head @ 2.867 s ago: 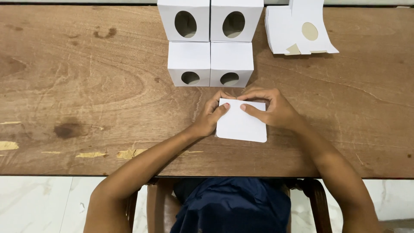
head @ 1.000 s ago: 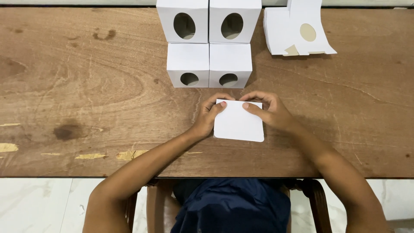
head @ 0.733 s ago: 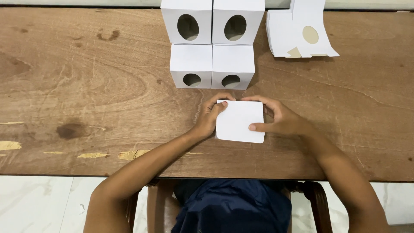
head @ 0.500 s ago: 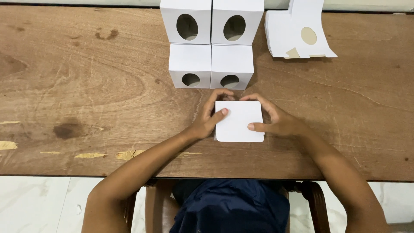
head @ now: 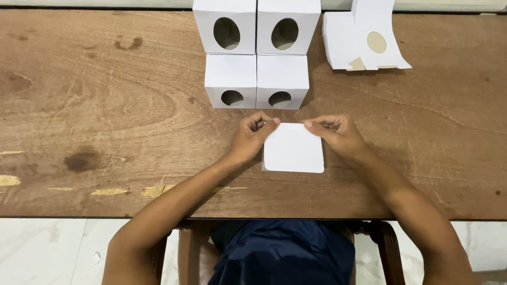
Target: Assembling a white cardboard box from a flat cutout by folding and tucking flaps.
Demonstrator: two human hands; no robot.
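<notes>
Four white cardboard cube boxes with oval window holes (head: 257, 53) stand assembled in a two-by-two block at the 12 o'clock side of the brown wooden counter (head: 105, 105), touching one another. At about 1 o'clock lies a stack of flat white unfolded box blanks (head: 359, 39), its top sheet curling up, so by the look of it more boxes are left to fold.

The piece in hand, a flat white cardboard blank with rounded lower corners (head: 294, 149), lies on the counter just below the block, near the 6 o'clock edge. It is not yet opened into a box shape. It is almost square, so its long axis is hard to tell; its edges run square to the counter's edge, and the pinched edge faces 12 o'clock.

The left hand (head: 252, 138) pinches the blank's upper left corner with curled fingers. The right hand (head: 334, 134) pinches the upper right corner likewise. Both hands are closed on the blank.
</notes>
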